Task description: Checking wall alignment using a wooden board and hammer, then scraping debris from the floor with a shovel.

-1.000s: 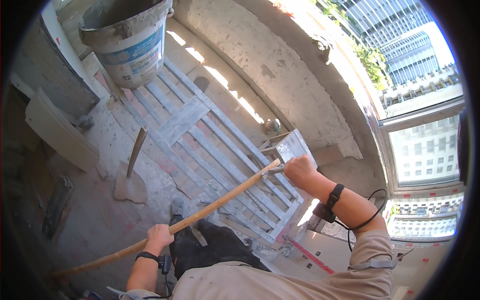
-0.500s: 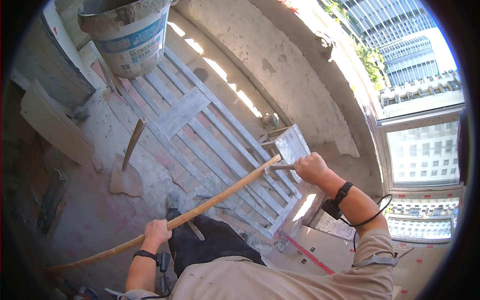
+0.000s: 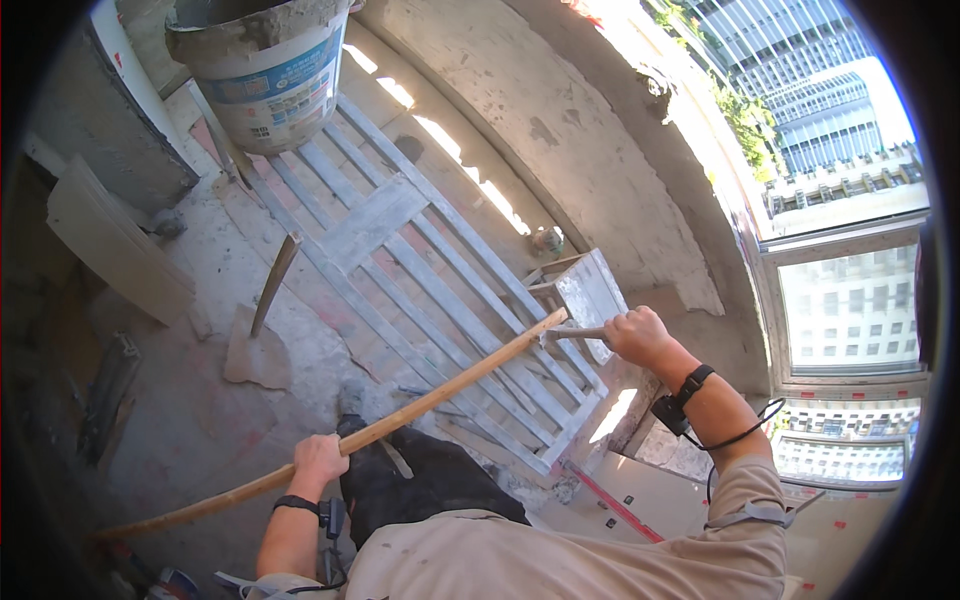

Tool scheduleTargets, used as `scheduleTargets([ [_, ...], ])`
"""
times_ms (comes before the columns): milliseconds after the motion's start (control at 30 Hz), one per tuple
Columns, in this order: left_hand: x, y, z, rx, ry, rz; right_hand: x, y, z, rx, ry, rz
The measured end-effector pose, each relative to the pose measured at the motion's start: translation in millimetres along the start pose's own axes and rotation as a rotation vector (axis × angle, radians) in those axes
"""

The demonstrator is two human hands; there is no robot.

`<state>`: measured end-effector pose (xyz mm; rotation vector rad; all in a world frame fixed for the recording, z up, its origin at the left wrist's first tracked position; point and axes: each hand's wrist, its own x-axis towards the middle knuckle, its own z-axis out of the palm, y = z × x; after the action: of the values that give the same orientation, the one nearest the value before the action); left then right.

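My left hand [image 3: 320,458] is closed round a long, narrow wooden strip [image 3: 440,392] near its lower part. The strip slants from the lower left up to the right, across my legs and over a grey slatted frame [image 3: 375,222]. In my right hand [image 3: 638,335] is the handle of a hammer [image 3: 578,333]. Its head is at the upper end of the strip, close against the wood; whether they touch I cannot tell. Both wrists wear black straps with small devices.
A plaster-smeared bucket [image 3: 270,105] stands at the frame's far end. Left of the frame, a wooden-handled flat blade [image 3: 257,350] rests on the dusty floor, with a curved pale panel [image 3: 110,240] farther left. A small box-like stand [image 3: 590,290] is beside the frame, near the low wall and window [image 3: 845,310].
My right hand and the hammer have shifted slightly to the right. The strip stays in my left hand at nearly the same slant. The whole view has moved a little.
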<state>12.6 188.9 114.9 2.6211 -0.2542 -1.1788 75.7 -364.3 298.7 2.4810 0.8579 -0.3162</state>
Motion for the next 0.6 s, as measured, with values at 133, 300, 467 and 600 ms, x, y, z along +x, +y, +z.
scheduleTargets([
  [133, 5.2, -4.8, 6.5, 0.016, -0.028, 0.006, -32.2, 21.3, 12.5, 0.116, -0.025, 0.172],
  [300, 2.6, -13.6, 6.4, 0.019, -0.038, -0.062, -39.8, 19.7, 21.0, 0.122, 0.184, 0.279],
  [467, 1.2, 0.5, -18.4, 0.007, 0.003, -0.125, -60.4, 3.7, 34.2, 0.186, 0.229, 0.438],
  [600, 0.6, 34.4, -51.7, -0.005, 0.05, -0.115, -96.0, -22.4, 25.2, 0.302, 0.255, 0.655],
])
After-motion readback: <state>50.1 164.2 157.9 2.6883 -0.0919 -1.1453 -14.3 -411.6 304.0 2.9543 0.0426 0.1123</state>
